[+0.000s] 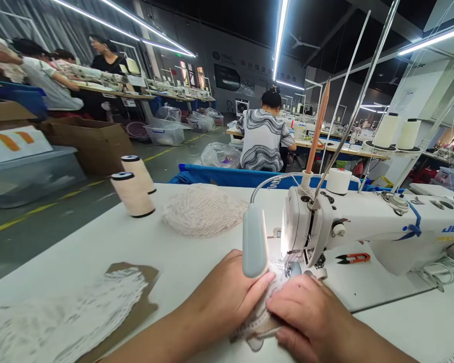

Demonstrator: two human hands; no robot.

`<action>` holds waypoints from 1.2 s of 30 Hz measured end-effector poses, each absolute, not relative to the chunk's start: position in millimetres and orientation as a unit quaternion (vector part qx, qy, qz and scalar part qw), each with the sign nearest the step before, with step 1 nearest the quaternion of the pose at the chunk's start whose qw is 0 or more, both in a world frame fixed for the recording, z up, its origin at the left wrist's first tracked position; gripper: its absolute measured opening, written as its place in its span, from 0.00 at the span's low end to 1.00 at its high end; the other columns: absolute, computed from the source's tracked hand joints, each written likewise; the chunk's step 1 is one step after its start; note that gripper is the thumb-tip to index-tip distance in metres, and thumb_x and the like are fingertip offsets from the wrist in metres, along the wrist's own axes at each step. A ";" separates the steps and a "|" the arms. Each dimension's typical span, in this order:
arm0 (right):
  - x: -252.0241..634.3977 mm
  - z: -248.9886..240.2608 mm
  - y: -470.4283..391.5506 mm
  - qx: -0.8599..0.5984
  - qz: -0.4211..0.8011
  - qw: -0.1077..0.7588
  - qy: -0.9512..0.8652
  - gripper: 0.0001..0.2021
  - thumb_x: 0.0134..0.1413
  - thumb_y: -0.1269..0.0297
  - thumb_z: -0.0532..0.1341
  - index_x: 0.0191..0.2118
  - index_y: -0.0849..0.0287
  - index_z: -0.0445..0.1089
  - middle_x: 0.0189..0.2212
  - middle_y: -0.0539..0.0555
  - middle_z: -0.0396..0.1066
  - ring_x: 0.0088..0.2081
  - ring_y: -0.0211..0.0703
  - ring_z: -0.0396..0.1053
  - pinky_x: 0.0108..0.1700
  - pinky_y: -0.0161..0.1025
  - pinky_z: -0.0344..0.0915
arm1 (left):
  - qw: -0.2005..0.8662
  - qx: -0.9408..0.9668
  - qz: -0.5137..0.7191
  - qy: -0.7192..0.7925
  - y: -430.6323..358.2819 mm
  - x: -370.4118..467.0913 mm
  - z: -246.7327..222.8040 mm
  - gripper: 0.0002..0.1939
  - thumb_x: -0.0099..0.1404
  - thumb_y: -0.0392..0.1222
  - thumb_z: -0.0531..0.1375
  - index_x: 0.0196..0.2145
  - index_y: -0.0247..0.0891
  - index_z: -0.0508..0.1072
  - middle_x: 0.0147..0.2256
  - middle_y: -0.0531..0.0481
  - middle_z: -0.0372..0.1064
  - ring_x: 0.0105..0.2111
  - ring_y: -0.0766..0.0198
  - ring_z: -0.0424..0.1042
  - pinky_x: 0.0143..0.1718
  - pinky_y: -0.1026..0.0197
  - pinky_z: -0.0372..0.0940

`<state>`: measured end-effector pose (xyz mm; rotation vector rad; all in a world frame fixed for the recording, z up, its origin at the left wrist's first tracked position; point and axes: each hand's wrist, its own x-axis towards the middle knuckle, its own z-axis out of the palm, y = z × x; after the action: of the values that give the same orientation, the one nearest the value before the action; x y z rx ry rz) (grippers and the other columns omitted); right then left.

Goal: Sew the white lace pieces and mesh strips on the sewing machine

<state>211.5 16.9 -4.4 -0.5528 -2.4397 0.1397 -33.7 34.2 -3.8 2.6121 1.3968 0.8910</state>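
Note:
A small piece of white lace-edged fabric [263, 315] lies under the needle area of a white sewing machine [348, 227]. My left hand [232, 287] holds its left side, thumb stretched along the cloth near the presser foot; the other fingers are partly hidden behind the grey lamp head [254, 244]. On the near right side, my right hand [306, 307] grips the same fabric with curled fingers close to the needle. A beige and grey edge of the piece shows between and below the hands.
Two cream thread cones [134, 194] and a pile of white lace pieces [204, 209] stand on the table's far left. More lace [71, 317] lies on brown card at front left. Red-handled thread snips [353, 258] rest under the machine arm. A person [267, 133] sits ahead.

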 end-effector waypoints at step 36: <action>236.1 4.0 20.5 -0.314 0.035 0.173 -0.933 0.10 0.61 0.77 0.59 0.40 0.54 0.71 0.38 0.53 0.76 0.42 0.50 0.68 0.47 0.45 0.61 | 0.068 0.898 0.333 0.281 13.2 -9.9 -1.1 0.13 0.72 0.29 0.52 0.39 0.41 0.75 0.41 0.46 0.79 0.37 0.56 0.75 0.37 0.54 0.68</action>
<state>236.1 20.5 4.0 -0.8922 -2.6465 0.0997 -9.9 13.2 -1.1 2.7040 0.8448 1.0021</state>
